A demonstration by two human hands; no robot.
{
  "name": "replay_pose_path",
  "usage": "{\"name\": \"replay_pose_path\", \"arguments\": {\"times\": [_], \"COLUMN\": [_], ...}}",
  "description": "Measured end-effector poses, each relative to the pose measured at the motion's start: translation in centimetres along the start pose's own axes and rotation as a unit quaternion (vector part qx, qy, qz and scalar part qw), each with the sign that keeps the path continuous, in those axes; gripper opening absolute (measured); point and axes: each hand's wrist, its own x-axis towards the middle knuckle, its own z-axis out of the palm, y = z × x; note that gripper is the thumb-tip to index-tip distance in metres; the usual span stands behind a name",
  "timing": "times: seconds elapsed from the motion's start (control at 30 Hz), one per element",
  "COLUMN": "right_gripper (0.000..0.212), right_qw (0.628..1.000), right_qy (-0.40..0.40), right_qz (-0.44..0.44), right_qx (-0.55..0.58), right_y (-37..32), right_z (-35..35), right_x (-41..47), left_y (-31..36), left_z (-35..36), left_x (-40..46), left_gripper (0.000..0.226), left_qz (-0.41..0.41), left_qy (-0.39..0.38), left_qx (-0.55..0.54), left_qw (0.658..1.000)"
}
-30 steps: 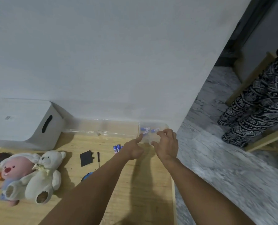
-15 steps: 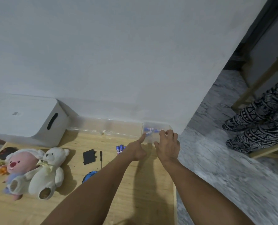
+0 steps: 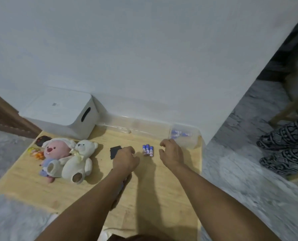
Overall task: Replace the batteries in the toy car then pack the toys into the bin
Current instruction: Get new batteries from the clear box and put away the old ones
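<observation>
Three blue batteries point(image 3: 148, 150) lie side by side on the wooden table point(image 3: 162, 197). My right hand point(image 3: 170, 152) hovers just right of them, fingers curled apart and holding nothing. Behind it stands a small clear box point(image 3: 183, 137) with more blue batteries inside. My left hand point(image 3: 125, 158) is curled, knuckles up, left of the batteries and beside the black battery cover point(image 3: 114, 151); what lies under its fingers is hidden. A sliver of the blue toy car point(image 3: 123, 183) shows under my left forearm. The white bin point(image 3: 61, 113) stands at the back left.
A pink plush point(image 3: 57, 150) and a white teddy bear point(image 3: 80, 159) lie left of centre, with small toys point(image 3: 35, 152) at the table's left edge. A clear tray point(image 3: 130, 126) runs along the wall. A person's patterned trouser legs point(image 3: 283, 150) are right, on the floor.
Both hands have left the clear battery box and drawn back toward me. The left hand went left to the black cover, where the screwdriver lay. The camera tilted down and left.
</observation>
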Motion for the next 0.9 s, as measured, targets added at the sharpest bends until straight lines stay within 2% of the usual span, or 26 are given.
{"name": "replay_pose_path", "arguments": {"times": [0.17, 0.27, 0.4, 0.6, 0.7, 0.77, 0.8, 0.9], "right_gripper": [0.031, 0.040, 0.049, 0.041, 0.040, 0.040, 0.039, 0.035], "right_qw": [0.996, 0.989, 0.985, 0.983, 0.981, 0.980, 0.979, 0.977], "right_qy": [-0.087, -0.136, -0.141, -0.110, -0.099, -0.094, -0.092, -0.093], "right_qz": [0.019, 0.022, 0.046, 0.054, 0.063, 0.071, 0.075, 0.084], "right_qx": [-0.027, -0.058, -0.088, -0.136, -0.152, -0.160, -0.165, -0.174], "right_y": [-2.1, -2.8, -3.5, -3.9, -3.7, -3.8, -3.8, -3.7], "right_z": [2.3, 3.2, 3.8, 3.8, 3.7, 3.5, 3.4, 3.0], "right_x": [-0.3, -0.1, 0.1, 0.2, 0.0, -0.1, -0.2, -0.3], "left_y": [-5.7, -7.6, -9.2, -9.7, -10.3, -10.6, -10.4, -10.0], "left_z": [-0.9, -0.5, 0.7, 0.1, -1.0, -2.2, -3.0, -4.7], "left_x": [-2.2, -3.8, -5.0, -5.4, -4.6, -3.7, -3.4, -2.6], "left_gripper": [0.078, 0.086, 0.084, 0.067, 0.066, 0.060, 0.057, 0.051], "left_qz": [-0.079, -0.107, -0.106, -0.090, -0.113, -0.135, -0.155, -0.195], "left_qy": [-0.076, -0.102, -0.089, -0.063, -0.053, -0.063, -0.076, -0.157], "left_qx": [0.068, 0.067, 0.056, 0.049, -0.048, -0.192, -0.273, -0.502], "left_qw": [0.992, 0.987, 0.989, 0.993, 0.991, 0.970, 0.946, 0.828]}}
